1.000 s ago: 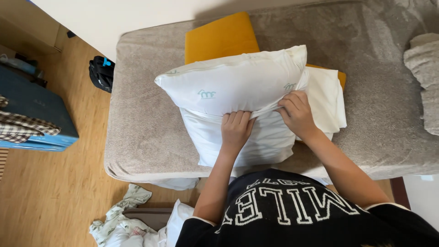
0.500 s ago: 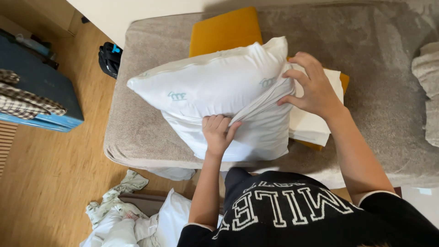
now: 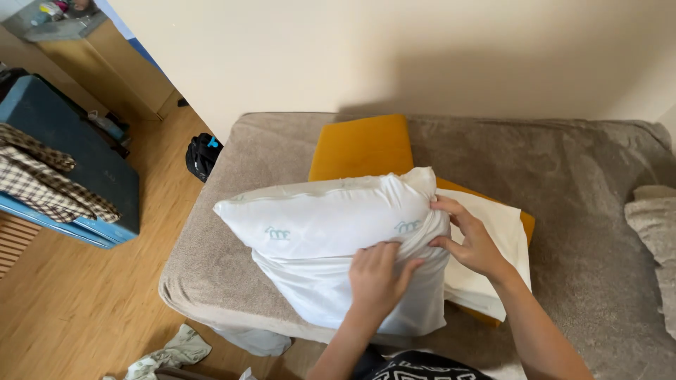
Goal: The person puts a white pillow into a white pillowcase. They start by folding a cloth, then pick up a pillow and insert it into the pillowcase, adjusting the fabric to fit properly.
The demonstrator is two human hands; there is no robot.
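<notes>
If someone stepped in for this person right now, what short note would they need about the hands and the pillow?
Left hand: grip pinching the white cover on the near face of the white pillow.
Right hand: grip on the cover's bunched end at the pillow's right.
Pillow lies on the grey bed, over a mustard cushion and a folded cream cloth.
Done: cover is over most of the pillow.
Left: the right end is still gathered, not smoothed.
</notes>
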